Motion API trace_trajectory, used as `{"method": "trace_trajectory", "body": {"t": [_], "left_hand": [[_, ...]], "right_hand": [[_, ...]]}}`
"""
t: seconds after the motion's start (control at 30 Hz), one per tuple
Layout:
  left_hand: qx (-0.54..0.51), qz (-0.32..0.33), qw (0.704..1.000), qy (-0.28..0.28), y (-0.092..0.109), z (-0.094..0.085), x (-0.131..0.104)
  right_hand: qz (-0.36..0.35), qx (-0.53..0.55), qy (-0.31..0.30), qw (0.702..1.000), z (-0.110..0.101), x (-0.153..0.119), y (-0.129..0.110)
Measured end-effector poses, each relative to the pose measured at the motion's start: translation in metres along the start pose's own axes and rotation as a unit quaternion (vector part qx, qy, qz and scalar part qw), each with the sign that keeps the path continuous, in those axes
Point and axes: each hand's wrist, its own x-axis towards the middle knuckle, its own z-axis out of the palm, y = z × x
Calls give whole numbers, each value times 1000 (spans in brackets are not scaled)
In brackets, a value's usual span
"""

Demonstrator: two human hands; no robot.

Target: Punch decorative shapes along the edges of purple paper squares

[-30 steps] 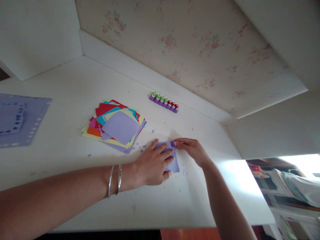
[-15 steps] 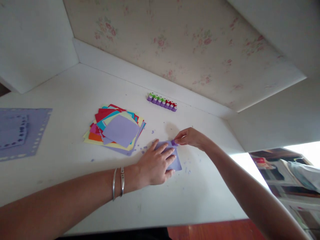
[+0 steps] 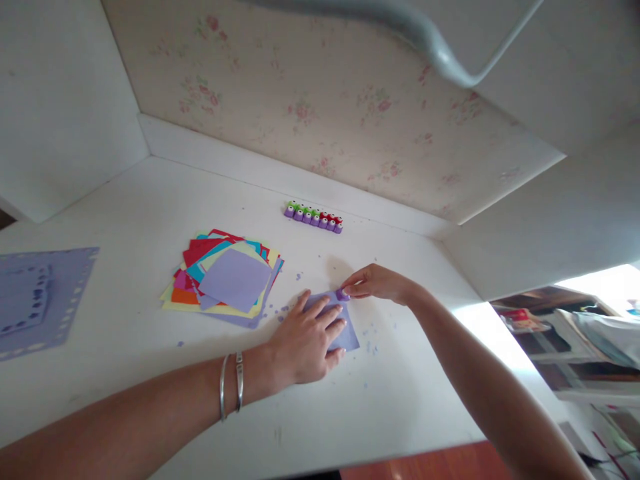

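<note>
A small sheet of lavender paper [image 3: 349,335] lies on the white desk. My left hand [image 3: 307,337] rests flat on it with the fingers spread. At the sheet's far right corner, my right hand [image 3: 367,283] pinches a small purple craft punch [image 3: 343,294] that sits on the paper's edge. Whether the paper is inside the punch's slot I cannot tell. Small lavender cut-outs [image 3: 370,340] are scattered on the desk around the sheet.
Left of my hands is a stack of coloured paper [image 3: 237,279]. Rows of small green, red and purple punches [image 3: 313,217] stand near the back wall. Punched lavender sheets [image 3: 75,293] lie at the far left. A cluttered shelf [image 3: 565,357] is at the right.
The view has tilted up, so the desk sits lower in the picture and a grey curved edge shows at the top. Both hands keep the same places on the paper and punch.
</note>
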Motion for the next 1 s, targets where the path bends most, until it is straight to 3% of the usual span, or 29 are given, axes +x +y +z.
{"method": "trace_trajectory", "body": {"t": [0.57,1.0], "left_hand": [[9,2,1000,-9,0,-3,0],[4,6,1000,-3,2,-5,-3]], "right_hand": [[-2,15,56,998,-11,-17,29],[14,-129,187,974,-32,-36,48]]}}
